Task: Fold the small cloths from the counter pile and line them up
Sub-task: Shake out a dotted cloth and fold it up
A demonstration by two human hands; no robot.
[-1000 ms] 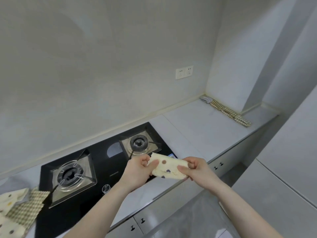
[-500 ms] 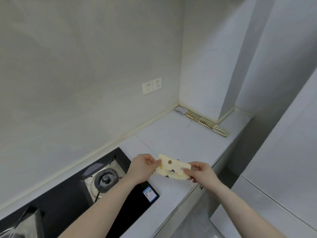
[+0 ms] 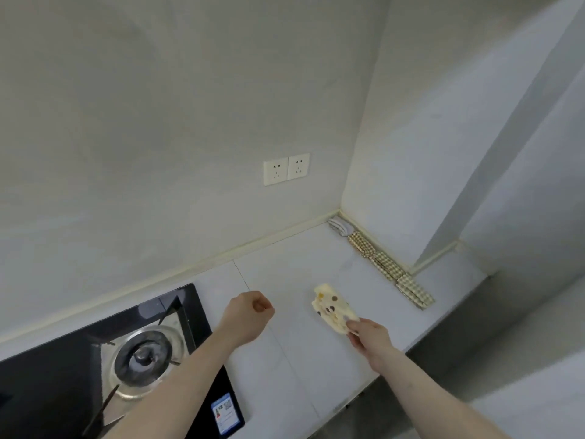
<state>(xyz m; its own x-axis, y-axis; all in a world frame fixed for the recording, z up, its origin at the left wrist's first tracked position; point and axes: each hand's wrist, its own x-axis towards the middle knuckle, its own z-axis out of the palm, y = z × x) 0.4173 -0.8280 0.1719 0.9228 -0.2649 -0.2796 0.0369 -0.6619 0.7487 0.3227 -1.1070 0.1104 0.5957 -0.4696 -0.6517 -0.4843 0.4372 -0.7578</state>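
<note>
The folded spotted cloth (image 3: 333, 311) is now held by the right hand (image 3: 368, 339) alone, pinched at its near corner between thumb and fingers, while half a second ago both hands held it between them. The left hand (image 3: 250, 312) has let go and now hangs above the counter (image 3: 285, 359) with its fingers curled loosely and nothing in them, just beside the right edge of the stove (image 3: 133, 359). The view has also turned away from the stove, toward the corner on its far right, so only one burner is visible now. In that corner a row of folded cloths (image 3: 383, 263) lies along the wall: one grey striped at the far end, then several checked ones, touching end to end. The spotted cloth is in the air above the counter, between the stove and this row, nearer to the row, and its free end points to the row. I judge that the folding of this cloth is finished and that the step in hand is to carry it and lay it at the near end of the row
</note>
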